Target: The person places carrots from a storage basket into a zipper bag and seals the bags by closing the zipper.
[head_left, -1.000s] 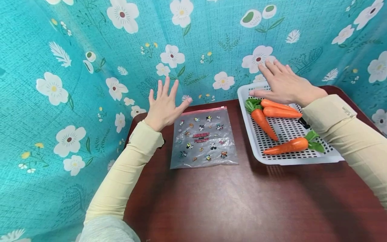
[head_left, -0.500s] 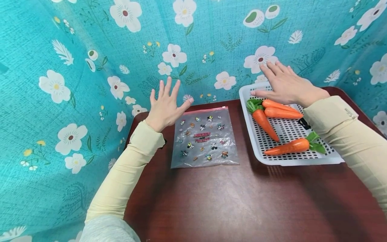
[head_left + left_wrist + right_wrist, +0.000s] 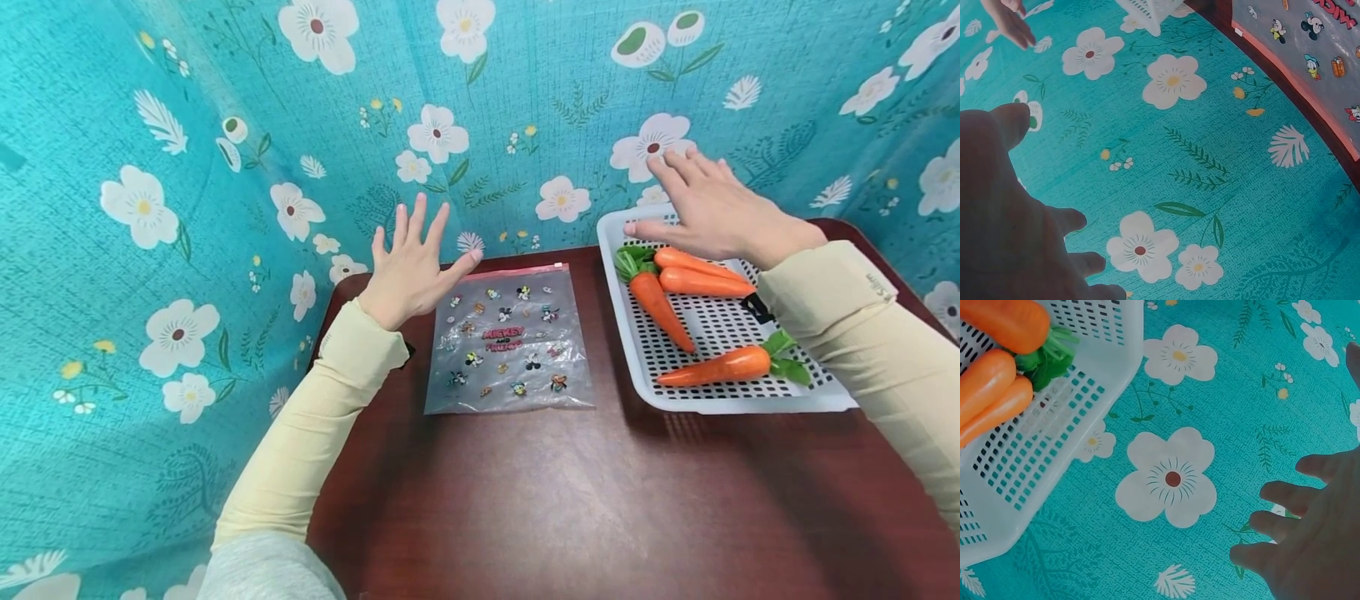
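My left hand (image 3: pixel 408 271), fingers spread and straight, is held up beside the upper left corner of a clear zip bag (image 3: pixel 510 342) with cartoon prints and a red zip edge. The bag lies flat on the table. Over the far part of a white perforated basket (image 3: pixel 637 379), my right hand (image 3: pixel 716 208) is raised with straight fingers and holds nothing. Inside the basket lie several carrots: one with leaves (image 3: pixel 660 308) at the left, two carrots (image 3: pixel 705 282) side by side behind it, and another carrot (image 3: pixel 720 367) near the front rim. My right forearm hides the basket's right side.
The dark red-brown table (image 3: pixel 525 500) stretches toward me in front of the bag and basket. A turquoise floral cloth (image 3: pixel 510 108) hangs behind the table and along its left side. Both wrists carry a dark strap piece under the sleeve cuffs.
The whole scene shifts slightly to the right in the head view. Both hands keep their raised pose, and the bag, basket and carrots stay in place.
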The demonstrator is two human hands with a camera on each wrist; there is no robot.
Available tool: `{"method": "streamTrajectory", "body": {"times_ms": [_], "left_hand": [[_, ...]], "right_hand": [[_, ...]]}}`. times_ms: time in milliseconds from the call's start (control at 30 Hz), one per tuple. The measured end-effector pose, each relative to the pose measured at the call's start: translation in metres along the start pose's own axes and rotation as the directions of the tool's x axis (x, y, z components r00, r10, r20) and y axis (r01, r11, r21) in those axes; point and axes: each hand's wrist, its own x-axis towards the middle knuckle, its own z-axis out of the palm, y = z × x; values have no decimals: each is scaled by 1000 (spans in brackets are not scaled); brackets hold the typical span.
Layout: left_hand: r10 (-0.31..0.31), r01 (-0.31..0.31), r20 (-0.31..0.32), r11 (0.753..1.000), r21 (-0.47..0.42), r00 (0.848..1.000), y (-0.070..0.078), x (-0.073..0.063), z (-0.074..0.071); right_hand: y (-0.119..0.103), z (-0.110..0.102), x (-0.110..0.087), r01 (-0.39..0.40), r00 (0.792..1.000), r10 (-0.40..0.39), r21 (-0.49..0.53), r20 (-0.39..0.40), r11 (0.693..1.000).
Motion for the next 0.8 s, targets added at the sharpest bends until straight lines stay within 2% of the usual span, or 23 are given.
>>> {"method": "streamTrajectory", "body": {"times_ms": [400, 600, 800], "left_hand": [[17, -17, -26, 1000, 0, 1000, 1, 1, 0], [17, -14, -66, 999, 53, 998, 5, -1, 0], [34, -20, -121, 993, 118, 992, 7, -2, 2]], "right_hand": [[-6, 1, -2, -25, 1000, 25, -4, 19, 1000], [-6, 3, -1, -34, 999, 33, 17, 25, 999], [-13, 5, 0, 1, 999, 0, 23, -46, 1000]]}}
